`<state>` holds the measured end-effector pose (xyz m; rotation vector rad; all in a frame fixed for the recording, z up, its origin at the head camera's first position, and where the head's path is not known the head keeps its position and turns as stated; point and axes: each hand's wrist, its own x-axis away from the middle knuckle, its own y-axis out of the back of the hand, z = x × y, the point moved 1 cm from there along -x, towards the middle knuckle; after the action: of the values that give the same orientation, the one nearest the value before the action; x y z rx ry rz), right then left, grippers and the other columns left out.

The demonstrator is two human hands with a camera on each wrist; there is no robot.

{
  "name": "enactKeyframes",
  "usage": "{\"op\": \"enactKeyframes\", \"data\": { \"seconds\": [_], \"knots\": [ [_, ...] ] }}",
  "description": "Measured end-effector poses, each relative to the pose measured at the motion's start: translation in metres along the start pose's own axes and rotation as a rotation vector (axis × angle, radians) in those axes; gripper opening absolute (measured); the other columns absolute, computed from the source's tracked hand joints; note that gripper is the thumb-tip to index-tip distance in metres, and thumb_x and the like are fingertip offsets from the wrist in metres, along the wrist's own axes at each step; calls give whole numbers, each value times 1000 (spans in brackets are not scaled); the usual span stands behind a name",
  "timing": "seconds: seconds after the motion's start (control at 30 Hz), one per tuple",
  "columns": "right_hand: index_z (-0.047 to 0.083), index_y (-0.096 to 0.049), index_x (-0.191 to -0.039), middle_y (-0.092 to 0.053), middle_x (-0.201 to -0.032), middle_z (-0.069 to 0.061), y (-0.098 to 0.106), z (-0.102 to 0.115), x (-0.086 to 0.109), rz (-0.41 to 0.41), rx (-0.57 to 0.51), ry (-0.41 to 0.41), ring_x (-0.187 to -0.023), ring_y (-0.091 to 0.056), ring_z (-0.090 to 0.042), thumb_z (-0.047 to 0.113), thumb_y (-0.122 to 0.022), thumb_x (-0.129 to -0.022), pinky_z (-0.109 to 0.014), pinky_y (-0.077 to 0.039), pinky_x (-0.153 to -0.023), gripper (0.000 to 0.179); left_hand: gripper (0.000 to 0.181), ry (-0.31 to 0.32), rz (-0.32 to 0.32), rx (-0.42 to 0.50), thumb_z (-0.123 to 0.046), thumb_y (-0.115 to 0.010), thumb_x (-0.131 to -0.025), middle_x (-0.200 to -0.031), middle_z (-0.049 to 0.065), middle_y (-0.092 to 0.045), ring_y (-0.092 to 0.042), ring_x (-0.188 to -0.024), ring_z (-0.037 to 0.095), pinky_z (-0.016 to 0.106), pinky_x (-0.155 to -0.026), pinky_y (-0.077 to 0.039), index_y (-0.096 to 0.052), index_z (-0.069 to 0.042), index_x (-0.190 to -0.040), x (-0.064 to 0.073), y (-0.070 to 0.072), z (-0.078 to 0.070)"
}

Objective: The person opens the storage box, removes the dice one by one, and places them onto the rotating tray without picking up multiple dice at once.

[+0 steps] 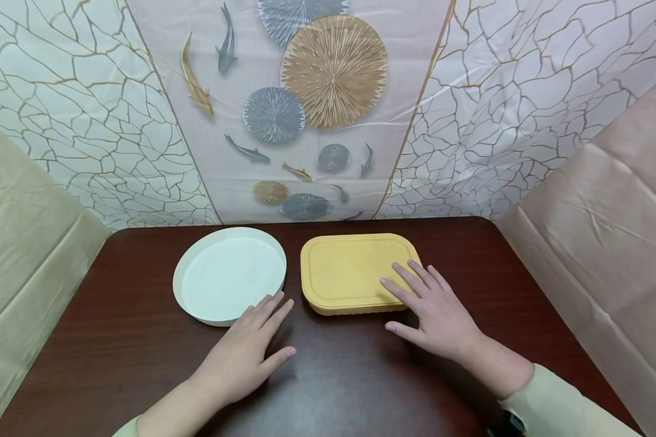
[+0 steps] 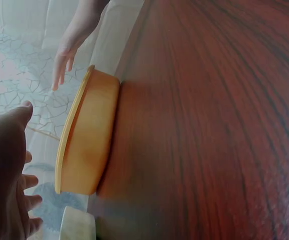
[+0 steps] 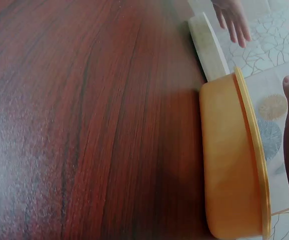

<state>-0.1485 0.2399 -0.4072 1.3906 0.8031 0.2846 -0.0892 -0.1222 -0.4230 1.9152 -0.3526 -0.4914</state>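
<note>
Left-hand grip (image 1: 246, 352) and right-hand grip (image 1: 440, 312) are spread, holding nothing: the right hovers over the right end of the yellow box (image 1: 350, 270), which lies lengthwise left to right on the bench (image 1: 333, 382); the left is nearest the white dish (image 1: 229, 276).

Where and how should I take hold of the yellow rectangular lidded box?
Probably best: take the yellow rectangular lidded box at its two short ends, just under the projecting lid rim, coming from left and right. The box lies flat, and the rim offers a ledge. The right grip hangs over the right end; a gap separates the left end from the white round dish.
</note>
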Motion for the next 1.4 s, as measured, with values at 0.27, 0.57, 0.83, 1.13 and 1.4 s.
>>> {"op": "enactKeyframes", "data": {
  "seconds": [0.27,0.57,0.83,1.13,1.4],
  "knots": [
    [28,-44,-150,-36,-157,-9,-5,-9,-2,-2,-5,-11,-143,-31,-40,68,-50,-92,-61,-21,-113,71,73,57,51,97,-53,-56,-97,-162,1,-27,-25,-148,26,48,-116,-27,-30,-20,-157,-4,-9,-2],
    [27,-48,-147,-38,-156,-9,-10,-18,-7,-1,-19,2,-142,-32,-40,68,-53,-90,-64,-24,-111,70,77,139,101,121,-53,-59,-95,-160,5,-32,-29,-147,27,47,-115,-30,-31,-16,-157,-11,-25,-4],
    [26,-51,-145,-40,-154,-9,-18,-27,-11,1,-24,20,-142,-33,-39,67,-55,-90,-67,-26,-108,69,80,176,141,107,-56,-55,-96,-160,10,-31,-26,-148,30,48,-117,-25,-29,-10,-157,-21,-39,-4],
    [26,-50,-146,-40,-155,-8,-28,-35,-15,15,-25,35,-142,-33,-39,68,-56,-89,-67,-28,-108,71,86,218,178,104,-59,-54,-95,-160,15,-28,-24,-148,34,49,-119,-21,-25,-7,-157,-36,-46,-7],
    [25,-53,-144,-43,-152,-9,-35,-37,-19,-19,-40,54,-141,-35,-38,69,-57,-87,-67,-31,-106,72,92,261,194,116,-58,-56,-95,-162,17,-21,-18,-150,33,48,-119,-21,-19,-3,-158,-52,-48,-8]
  ]
}}
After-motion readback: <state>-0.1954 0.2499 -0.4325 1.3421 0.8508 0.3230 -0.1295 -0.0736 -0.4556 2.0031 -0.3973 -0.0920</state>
